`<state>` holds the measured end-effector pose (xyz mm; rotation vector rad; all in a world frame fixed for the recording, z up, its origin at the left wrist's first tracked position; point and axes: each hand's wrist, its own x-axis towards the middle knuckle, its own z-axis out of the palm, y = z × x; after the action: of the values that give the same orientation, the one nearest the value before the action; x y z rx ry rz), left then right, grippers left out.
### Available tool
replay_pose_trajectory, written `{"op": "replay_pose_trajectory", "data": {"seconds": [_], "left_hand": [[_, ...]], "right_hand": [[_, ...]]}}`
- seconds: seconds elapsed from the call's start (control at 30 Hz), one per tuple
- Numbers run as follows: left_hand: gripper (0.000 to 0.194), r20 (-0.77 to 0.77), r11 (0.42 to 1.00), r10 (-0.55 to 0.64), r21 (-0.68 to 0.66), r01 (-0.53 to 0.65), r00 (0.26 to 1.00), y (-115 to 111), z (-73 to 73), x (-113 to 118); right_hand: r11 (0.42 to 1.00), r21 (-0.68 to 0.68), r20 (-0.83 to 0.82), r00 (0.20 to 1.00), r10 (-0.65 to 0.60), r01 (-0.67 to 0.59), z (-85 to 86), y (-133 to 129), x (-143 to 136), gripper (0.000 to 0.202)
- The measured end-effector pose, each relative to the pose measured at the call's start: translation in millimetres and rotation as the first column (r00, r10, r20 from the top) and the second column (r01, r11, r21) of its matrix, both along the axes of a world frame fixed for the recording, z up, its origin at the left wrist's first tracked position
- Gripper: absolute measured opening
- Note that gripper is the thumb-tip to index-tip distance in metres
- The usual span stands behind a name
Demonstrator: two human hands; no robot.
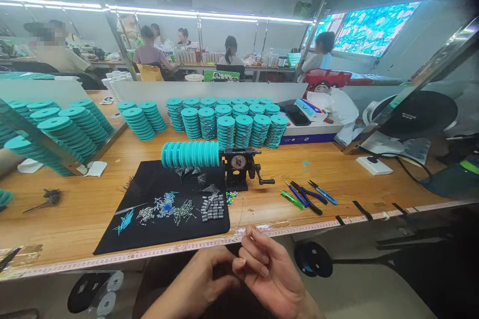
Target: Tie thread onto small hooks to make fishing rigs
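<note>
Near the black mat's [157,234] front-right corner, the left hand [200,276] and right hand [275,271] are narrowly curling their fingers, any grip unclear, while a fine line [242,208] is showing right of the mat.

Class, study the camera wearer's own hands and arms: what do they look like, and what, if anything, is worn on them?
Both the left hand and the right hand are bare, without gloves. No rings, watch or bracelet can be seen. No sleeve shows on the visible part of the left forearm.
</note>
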<state>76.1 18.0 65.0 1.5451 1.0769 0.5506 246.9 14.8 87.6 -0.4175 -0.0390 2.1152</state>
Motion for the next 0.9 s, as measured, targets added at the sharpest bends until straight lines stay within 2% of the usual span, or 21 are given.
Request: {"op": "replay_pose_trajectory", "data": {"seconds": [0.03, 0.1, 0.17, 0.23, 0.37, 0.47, 0.57, 0.63, 0.67, 0.77, 0.83, 0.9], "left_hand": [[0.015, -0.034, 0.998, 0.047, 0.048, -0.045, 0.998, 8, 2.1, -6], [0.017, -0.122, 0.961, 0.226, 0.191, -0.2, 0.967, 26, 4.3, -23], [0.021, -0.191, 0.879, 0.424, 0.324, -0.351, 0.885, 43, 2.7, -43], [0.021, -0.216, 0.818, 0.535, 0.374, -0.437, 0.817, 52, -1.4, -65], [0.025, -0.207, 0.787, 0.595, 0.348, -0.51, 0.777, 48, -3.3, -100], [0.03, -0.152, 0.765, 0.628, 0.301, -0.569, 0.763, 42, 5.9, -109], [0.031, -0.148, 0.815, 0.551, 0.307, -0.492, 0.821, 47, 13.8, -97], [0.028, -0.195, 0.852, 0.474, 0.349, -0.39, 0.859, 60, 13.0, -82], [0.024, -0.221, 0.852, 0.461, 0.38, -0.36, 0.859, 70, 10.5, -74], [0.02, -0.296, 0.793, 0.523, 0.513, -0.329, 0.799, 107, -3.4, -59], [0.024, -0.336, 0.753, 0.57, 0.579, -0.313, 0.75, 132, -15.2, -55], [0.022, -0.378, 0.743, 0.583, 0.606, -0.284, 0.72, 151, -25.5, -53]], "right_hand": [[1.0, 0.026, 0.021, 1.0, 0.002, -0.003, 2.7, 0, 1, 0.021], [0.997, 0.074, 0.083, 0.997, 0.004, -0.01, 4.6, -1, 4, 0.025], [0.995, 0.098, 0.152, 0.988, 0.007, -0.022, 0.4, -3, 6, 0.028], [0.994, 0.107, 0.221, 0.975, -0.004, -0.02, -9.3, -5, 9, 0.029], [0.988, 0.152, 0.382, 0.924, -0.03, -0.031, -33.1, -7, 13, 0.022], [0.977, 0.207, 0.492, 0.868, -0.067, -0.042, -44.4, -5, 12, 0.031], [0.97, 0.239, 0.589, 0.799, -0.12, -0.03, -47.9, -2, 6, 0.04], [0.966, 0.25, 0.648, 0.752, -0.118, -0.065, -47.1, -1, 3, 0.042], [0.962, 0.259, 0.671, 0.733, -0.112, -0.09, -46.0, -1, 1, 0.043], [0.945, 0.282, 0.715, 0.693, -0.091, -0.167, -42.5, -3, -1, 0.046], [0.94, 0.285, 0.708, 0.702, -0.074, -0.189, -41.2, -5, -1, 0.048], [0.938, 0.289, 0.682, 0.728, -0.062, -0.191, -41.7, -7, -1, 0.048]]}}
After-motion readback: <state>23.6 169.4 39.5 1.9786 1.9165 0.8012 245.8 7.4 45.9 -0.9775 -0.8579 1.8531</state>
